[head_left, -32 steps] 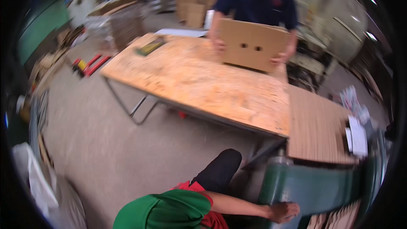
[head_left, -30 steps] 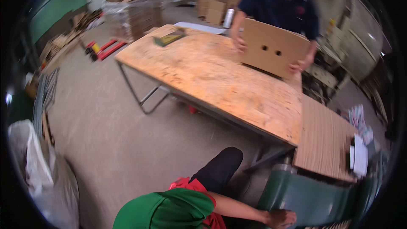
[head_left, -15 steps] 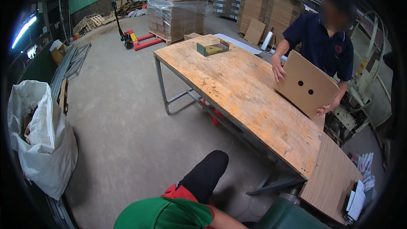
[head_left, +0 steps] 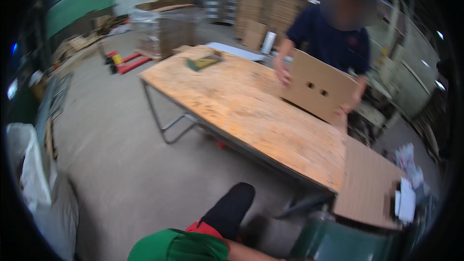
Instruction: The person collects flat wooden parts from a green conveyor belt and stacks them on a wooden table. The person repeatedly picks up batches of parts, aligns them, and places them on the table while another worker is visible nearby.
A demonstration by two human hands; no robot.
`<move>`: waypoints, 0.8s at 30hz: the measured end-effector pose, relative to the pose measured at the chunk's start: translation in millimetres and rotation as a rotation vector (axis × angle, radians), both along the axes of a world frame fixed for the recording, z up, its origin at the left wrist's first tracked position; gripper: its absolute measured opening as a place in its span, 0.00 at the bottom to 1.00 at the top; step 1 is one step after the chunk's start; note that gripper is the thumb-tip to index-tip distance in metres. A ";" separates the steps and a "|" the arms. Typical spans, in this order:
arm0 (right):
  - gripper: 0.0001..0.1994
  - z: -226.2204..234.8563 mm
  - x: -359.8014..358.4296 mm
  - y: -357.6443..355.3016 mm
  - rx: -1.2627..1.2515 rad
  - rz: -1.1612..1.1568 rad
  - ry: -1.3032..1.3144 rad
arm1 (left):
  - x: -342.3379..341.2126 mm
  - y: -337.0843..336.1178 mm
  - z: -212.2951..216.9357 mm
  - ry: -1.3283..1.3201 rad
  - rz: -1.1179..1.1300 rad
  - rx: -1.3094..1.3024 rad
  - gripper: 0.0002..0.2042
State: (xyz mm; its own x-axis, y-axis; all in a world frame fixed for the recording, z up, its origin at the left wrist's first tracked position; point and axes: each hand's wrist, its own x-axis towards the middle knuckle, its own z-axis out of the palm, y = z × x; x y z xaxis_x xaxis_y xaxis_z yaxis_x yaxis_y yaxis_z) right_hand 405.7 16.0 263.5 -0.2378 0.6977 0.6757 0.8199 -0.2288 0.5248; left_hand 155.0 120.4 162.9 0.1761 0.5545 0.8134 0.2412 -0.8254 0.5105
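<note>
Neither of my hands shows. A bare forearm of mine (head_left: 246,253) runs along the lower edge out of a green sleeve (head_left: 179,245) with red trim, and its hand is cut off by the frame. Close to that forearm is a dark green, rounded machine part (head_left: 338,241). Across the wooden-topped table (head_left: 232,101), a co-worker in a dark blue shirt (head_left: 324,38) holds a brown cardboard piece (head_left: 319,75) with two round holes, one hand at each side. It stands tilted up at the table's far edge. Motion blurs the picture.
A green and yellow metal piece (head_left: 203,62) lies on the table's far left end. A wood-grain board (head_left: 369,183) adjoins its right end. On the floor are a white sack (head_left: 36,174), a red pallet jack (head_left: 130,63) and wrapped cardboard stacks (head_left: 164,31).
The view has swung to the right, so the table, the sack and the co-worker sit further left in it. The co-worker still holds the cardboard piece.
</note>
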 end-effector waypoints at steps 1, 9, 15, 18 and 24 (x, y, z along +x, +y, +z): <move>0.17 -4.1 5.5 -1.8 0.005 -0.093 -0.017 | 0.2 -1.4 -1.3 -0.017 -0.028 -0.030 0.10; 0.17 -8.5 11.1 -3.6 -0.018 -0.451 0.002 | -0.3 -3.3 -9.6 0.043 0.019 -0.069 0.12; 0.16 -6.3 2.8 0.6 -0.005 -0.440 0.003 | -5.5 -5.9 -15.2 0.081 0.021 -0.117 0.19; 0.19 -17.6 10.3 -15.8 -0.047 -0.451 0.108 | -19.2 -25.4 -0.1 -0.018 -0.065 -0.217 0.11; 0.31 -22.0 -2.2 -32.5 -0.164 -0.367 0.481 | -48.5 -37.3 53.8 0.024 -0.043 -0.377 0.05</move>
